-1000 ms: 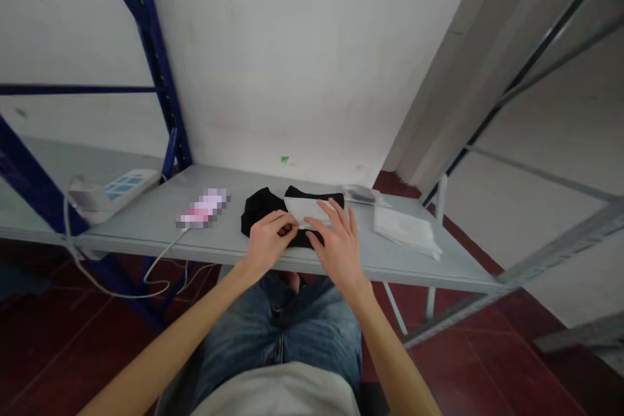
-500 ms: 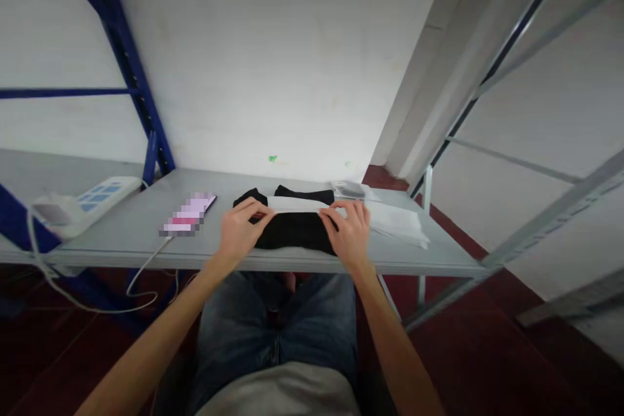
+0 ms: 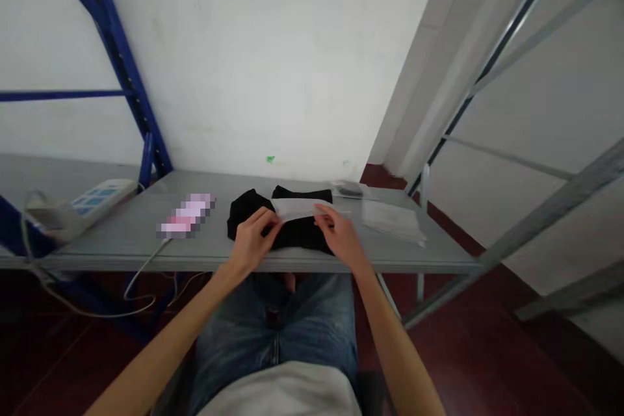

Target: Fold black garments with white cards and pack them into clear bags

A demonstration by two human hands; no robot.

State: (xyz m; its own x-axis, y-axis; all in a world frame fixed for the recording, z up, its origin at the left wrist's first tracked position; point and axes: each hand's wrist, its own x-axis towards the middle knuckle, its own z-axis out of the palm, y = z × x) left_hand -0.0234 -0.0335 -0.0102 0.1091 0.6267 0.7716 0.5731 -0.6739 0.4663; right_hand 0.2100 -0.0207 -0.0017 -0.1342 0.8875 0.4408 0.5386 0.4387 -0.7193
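Note:
A folded black garment (image 3: 292,234) lies on the grey shelf (image 3: 121,234) in front of me. Across its top runs a white paper band (image 3: 299,208). My left hand (image 3: 253,240) pinches the band's left end, fingers closed. My right hand (image 3: 338,237) pinches the band's right end between thumb and fingers. Both hands rest on the garment near the shelf's front edge.
A phone (image 3: 185,216) with a white cable lies left of the garment. A white power strip (image 3: 80,205) sits at the far left by the blue rack post (image 3: 117,58). Clear plastic bags (image 3: 392,221) and a small packet (image 3: 351,190) lie to the right. My knees are under the shelf.
The band, stretched flat across the garment half a second ago, is now lifted slightly and shorter between my hands. Both hands have drawn closer together.

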